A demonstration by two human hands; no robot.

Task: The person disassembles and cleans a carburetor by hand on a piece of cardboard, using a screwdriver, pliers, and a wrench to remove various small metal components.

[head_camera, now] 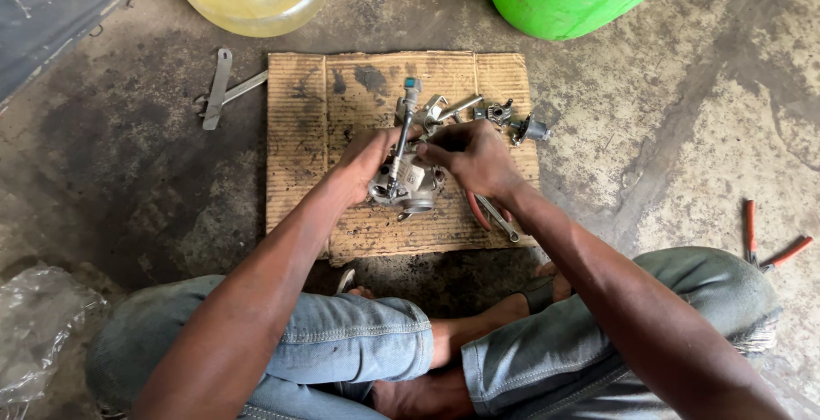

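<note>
Over on the far left two flat grey metal spanners (224, 87) lie crossed on the stained concrete floor (128, 155), and then it's the left hand (363, 164), fingers curled tight around the side of a small silver metal carburettor body (410, 183) held just above the worn sheet of brown corrugated cardboard (299, 130). Rising from that body is a slim metal rod with a pale blue-green tip (406, 121), long axis running up and away from the person, tip pointing at the far edge of the cardboard. The right hand (474, 157) pinches the carburettor body from the other side, fingertips closed on it, with loose silver fittings (504, 117) just beyond and red-handled pliers (764, 245) well apart on the right.
</note>
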